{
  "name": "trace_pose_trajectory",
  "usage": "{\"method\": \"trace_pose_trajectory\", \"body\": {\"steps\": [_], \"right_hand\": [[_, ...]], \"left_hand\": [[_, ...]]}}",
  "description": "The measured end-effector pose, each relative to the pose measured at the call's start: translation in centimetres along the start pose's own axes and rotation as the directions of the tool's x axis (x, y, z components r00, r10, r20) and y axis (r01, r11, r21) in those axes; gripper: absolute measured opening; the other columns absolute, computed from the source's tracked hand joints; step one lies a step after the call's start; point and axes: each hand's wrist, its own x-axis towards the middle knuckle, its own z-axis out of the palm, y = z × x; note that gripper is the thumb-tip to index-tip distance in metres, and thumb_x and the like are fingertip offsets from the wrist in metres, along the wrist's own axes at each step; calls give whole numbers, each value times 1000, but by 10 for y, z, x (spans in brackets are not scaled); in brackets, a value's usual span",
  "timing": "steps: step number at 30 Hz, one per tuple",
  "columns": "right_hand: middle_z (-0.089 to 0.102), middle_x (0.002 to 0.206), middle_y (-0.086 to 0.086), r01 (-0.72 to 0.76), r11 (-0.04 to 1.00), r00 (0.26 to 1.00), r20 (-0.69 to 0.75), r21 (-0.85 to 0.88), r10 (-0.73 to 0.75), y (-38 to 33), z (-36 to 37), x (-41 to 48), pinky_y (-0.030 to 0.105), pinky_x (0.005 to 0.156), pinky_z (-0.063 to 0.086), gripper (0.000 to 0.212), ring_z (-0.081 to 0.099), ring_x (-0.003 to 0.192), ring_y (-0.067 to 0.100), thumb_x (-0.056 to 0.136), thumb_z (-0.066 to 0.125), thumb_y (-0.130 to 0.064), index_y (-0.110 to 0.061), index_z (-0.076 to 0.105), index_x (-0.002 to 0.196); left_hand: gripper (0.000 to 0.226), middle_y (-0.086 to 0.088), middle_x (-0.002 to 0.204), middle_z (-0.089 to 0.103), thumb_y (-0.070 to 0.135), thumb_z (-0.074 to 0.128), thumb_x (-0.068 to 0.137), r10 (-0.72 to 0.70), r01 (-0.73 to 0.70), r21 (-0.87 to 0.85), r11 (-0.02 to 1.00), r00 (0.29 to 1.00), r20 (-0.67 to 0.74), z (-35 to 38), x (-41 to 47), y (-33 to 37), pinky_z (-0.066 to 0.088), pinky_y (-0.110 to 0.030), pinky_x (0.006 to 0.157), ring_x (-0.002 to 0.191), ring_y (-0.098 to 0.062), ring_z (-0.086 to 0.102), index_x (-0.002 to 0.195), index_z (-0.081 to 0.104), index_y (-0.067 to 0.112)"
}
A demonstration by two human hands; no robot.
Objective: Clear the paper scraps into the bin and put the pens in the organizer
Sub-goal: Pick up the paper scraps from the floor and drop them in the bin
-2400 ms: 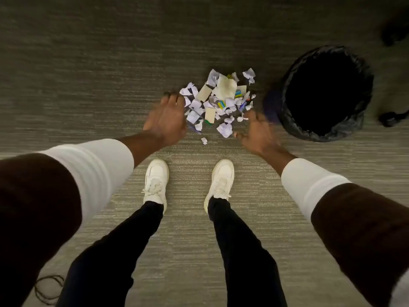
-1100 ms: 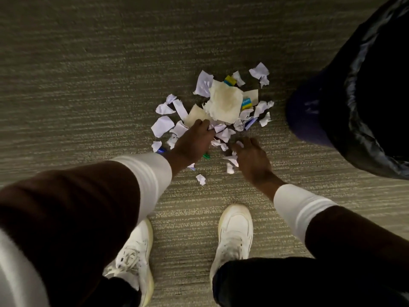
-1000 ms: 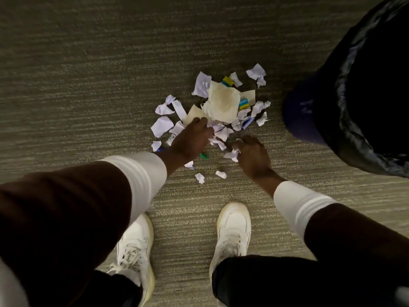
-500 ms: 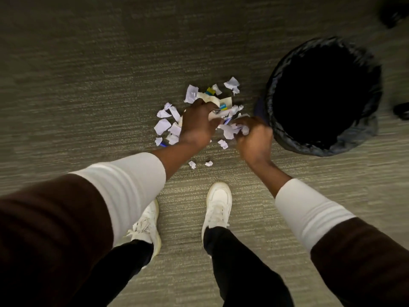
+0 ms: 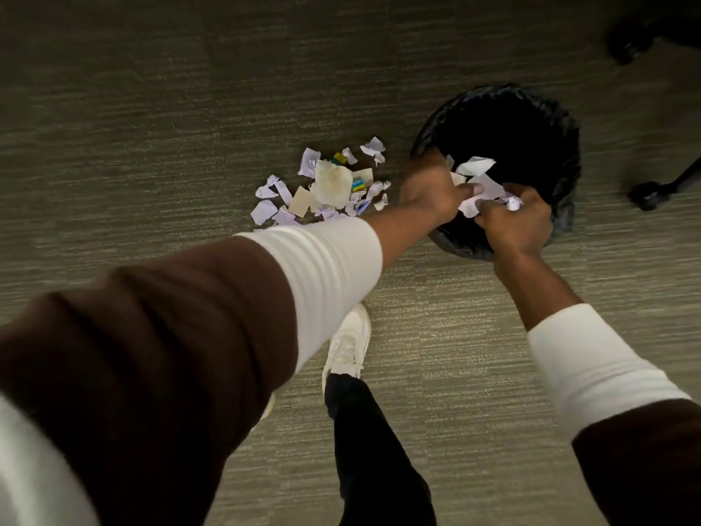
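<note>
- Both hands are over the mouth of the round bin lined with a black plastic bag [image 5: 504,123], which stands on the grey-green ribbed carpet floor [image 5: 151,108].
- The left hand [image 5: 432,187] and the right hand [image 5: 516,225] press together around a bunch of torn white and pale lilac paper scraps [image 5: 480,184]; the fingers [image 5: 468,189] of each are curled partly closed on the bundle, which is pinched between the two hands rather than enclosed in either.
- A couple of pieces stick up loose above the bundle, over the dark opening of the bin.
- The remaining heap of paper scraps [image 5: 322,187] lies on the floor just left of the bin, with a larger stained cream sheet [image 5: 332,182] on top and small yellow, green and blue bits [image 5: 358,184] among it. Whether those bits are pens I cannot tell.
- No organizer is in view.
- Handling, as a judgement: the scraps are nearly weightless, limp and apt to flutter or slip out of a loose hold. They are best scooped from both sides with cupped hands, low against the carpet, and let go well inside the rim.
- Anything stiff and rod-like in the heap should be picked out by its middle, separately.
</note>
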Motion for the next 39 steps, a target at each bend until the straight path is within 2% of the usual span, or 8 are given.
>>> {"method": "trace_pose_trajectory", "body": {"steps": [8,15,22,27,29,31,35,39], "right_hand": [[79,100,2,36,996,998,53,-83,-32,23,7,11,50,90,63,38,76,100,28,74,74,-32,-24,74,111],[79,87,-2,353,932,934,91,-83,-346,-7,63,-56,38,79,62,21,74,77,13,82,61,-14,-15,78,95],[80,88,3,379,908,900,297,-178,-318,-21,121,-94,42,82,61,21,76,82,23,80,65,-4,-15,79,91],[63,74,7,488,836,832,422,-251,-359,3,170,-68,30,68,50,6,57,78,23,74,55,-5,-8,57,79],[65,86,5,659,641,720,577,-394,-386,21,185,-47,30,68,51,7,60,84,25,86,61,-20,-17,60,92],[72,113,10,652,530,739,610,-542,-286,40,208,-24,38,85,57,36,69,105,32,89,71,-42,-20,63,118],[56,141,15,676,572,698,652,-465,-296,65,240,14,43,101,51,69,57,131,37,85,76,-47,-24,47,143],[32,163,17,695,502,695,660,-514,-286,92,274,53,50,107,49,99,42,146,40,81,82,-51,-34,23,158]], "left_hand": [[69,-17,141,62,40,71,95,-41,44,-39,998,996,74,8,3,-10,59,-40,95,126,-37,64,147,41,7],[36,-9,119,73,46,63,93,-83,75,96,993,994,75,-50,-16,-98,59,-42,91,113,-33,68,120,66,21],[28,-11,118,74,40,63,96,-196,153,320,935,975,105,-123,-16,-184,59,-42,92,114,-35,69,107,73,17],[33,-13,121,71,41,62,98,-213,153,405,901,971,108,-128,2,-224,59,-46,93,116,-36,67,114,70,13],[34,-15,122,70,42,60,98,-196,131,439,889,975,108,-117,10,-241,58,-47,93,117,-38,67,114,69,13],[33,-16,120,71,42,60,98,-135,76,461,884,986,97,-102,24,-258,55,-44,86,116,-40,67,112,68,13],[49,-16,133,66,45,66,96,-3,-28,517,855,998,59,-62,68,-291,52,-45,94,127,-36,62,131,60,11],[120,-28,172,1,53,81,84,0,-87,557,826,988,154,-25,114,-322,41,-64,113,158,-53,12,167,2,16]]}}
